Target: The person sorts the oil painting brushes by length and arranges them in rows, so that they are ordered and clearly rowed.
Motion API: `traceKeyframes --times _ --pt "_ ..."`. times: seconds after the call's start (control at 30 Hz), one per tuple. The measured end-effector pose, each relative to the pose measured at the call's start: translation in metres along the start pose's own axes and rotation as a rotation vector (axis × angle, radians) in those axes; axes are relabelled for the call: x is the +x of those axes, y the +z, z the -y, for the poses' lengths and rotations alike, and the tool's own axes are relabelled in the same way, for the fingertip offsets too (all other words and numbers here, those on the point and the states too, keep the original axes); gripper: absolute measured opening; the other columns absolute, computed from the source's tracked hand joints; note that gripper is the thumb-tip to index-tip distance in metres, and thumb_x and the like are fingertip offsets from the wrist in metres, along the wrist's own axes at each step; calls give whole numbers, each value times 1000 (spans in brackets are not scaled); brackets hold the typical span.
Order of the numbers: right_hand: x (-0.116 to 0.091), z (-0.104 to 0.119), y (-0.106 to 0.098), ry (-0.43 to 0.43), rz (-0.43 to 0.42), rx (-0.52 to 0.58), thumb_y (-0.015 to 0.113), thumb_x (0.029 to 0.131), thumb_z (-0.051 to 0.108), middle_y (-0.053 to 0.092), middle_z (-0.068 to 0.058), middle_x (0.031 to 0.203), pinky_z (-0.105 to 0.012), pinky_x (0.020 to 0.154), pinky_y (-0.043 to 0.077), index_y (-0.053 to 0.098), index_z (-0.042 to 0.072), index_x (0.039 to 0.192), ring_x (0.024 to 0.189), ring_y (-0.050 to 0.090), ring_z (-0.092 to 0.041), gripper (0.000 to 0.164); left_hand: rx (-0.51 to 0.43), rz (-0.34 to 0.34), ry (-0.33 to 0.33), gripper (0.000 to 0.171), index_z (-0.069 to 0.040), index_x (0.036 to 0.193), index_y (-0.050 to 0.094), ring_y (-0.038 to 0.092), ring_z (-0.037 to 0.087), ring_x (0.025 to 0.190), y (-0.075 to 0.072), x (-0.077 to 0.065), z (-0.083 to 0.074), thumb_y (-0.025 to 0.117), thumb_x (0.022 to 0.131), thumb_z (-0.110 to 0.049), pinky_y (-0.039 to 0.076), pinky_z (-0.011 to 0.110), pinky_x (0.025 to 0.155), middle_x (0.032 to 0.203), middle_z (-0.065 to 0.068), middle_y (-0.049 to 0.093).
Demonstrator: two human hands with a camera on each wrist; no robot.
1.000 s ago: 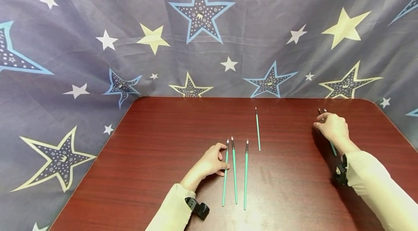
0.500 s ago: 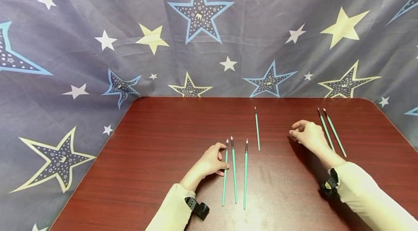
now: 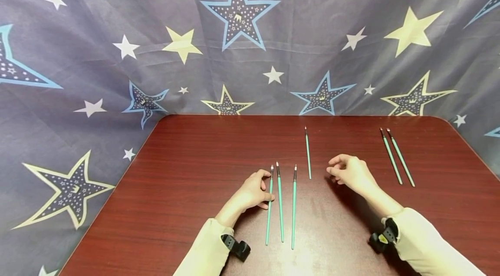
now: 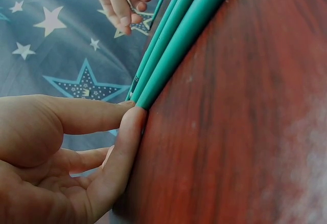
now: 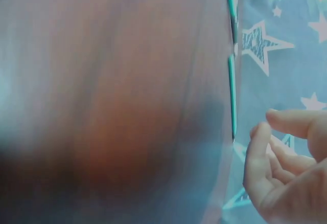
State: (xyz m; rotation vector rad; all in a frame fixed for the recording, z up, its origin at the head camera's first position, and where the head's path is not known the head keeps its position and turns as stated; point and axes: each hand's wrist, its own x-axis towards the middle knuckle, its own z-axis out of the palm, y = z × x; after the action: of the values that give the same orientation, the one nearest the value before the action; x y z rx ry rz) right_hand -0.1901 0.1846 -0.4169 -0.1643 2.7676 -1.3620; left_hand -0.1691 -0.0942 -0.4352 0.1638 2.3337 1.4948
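Note:
My left hand [image 3: 250, 191] rests low on the table at the leftmost of three side-by-side teal paintbrushes. Its curled thumb and forefinger hold that paintbrush [image 3: 268, 219] near the bristle end. Just to the right lie the second paintbrush [image 3: 280, 206] and third paintbrush [image 3: 294, 211], bristles pointing away. Over the table, my right hand [image 3: 353, 176] has loosely bent fingers with nothing between them. It is nearest to a thinner paintbrush [image 3: 308, 154] lying alone farther back. The right wrist view shows this right hand [image 5: 286, 168] apart from the brushes.
Two more paintbrushes, one [image 3: 391, 159] beside the other [image 3: 402, 161], lie slanted at the back right of the dark red wooden table [image 3: 203, 146]. A grey star-patterned cloth [image 3: 156, 15] hangs behind and left of it.
My right hand has left the two paintbrushes at the back right, which lie on the table, and moved left and nearer to the thin paintbrush. The left hand has stayed put.

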Motion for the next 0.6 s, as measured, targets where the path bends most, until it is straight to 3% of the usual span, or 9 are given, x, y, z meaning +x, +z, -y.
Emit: traceKeyframes --times 0.33,0.6 --pt "-9 16 27 17 111 99 64 82 10 66 -11 75 -26 52 59 61 -2 97 62 65 -18 20 11 2 -15 60 2 126 40 56 16 53 0 0 -1 68 73 9 58 28 47 86 13 38" --pt "-16 28 46 17 159 93 66 79 10 64 -7 70 -25 49 57 61 2 90 58 62 -16 14 9 4 -13 60 2 126 40 56 16 53 1 0 0 68 74 8 58 27 47 86 13 38"
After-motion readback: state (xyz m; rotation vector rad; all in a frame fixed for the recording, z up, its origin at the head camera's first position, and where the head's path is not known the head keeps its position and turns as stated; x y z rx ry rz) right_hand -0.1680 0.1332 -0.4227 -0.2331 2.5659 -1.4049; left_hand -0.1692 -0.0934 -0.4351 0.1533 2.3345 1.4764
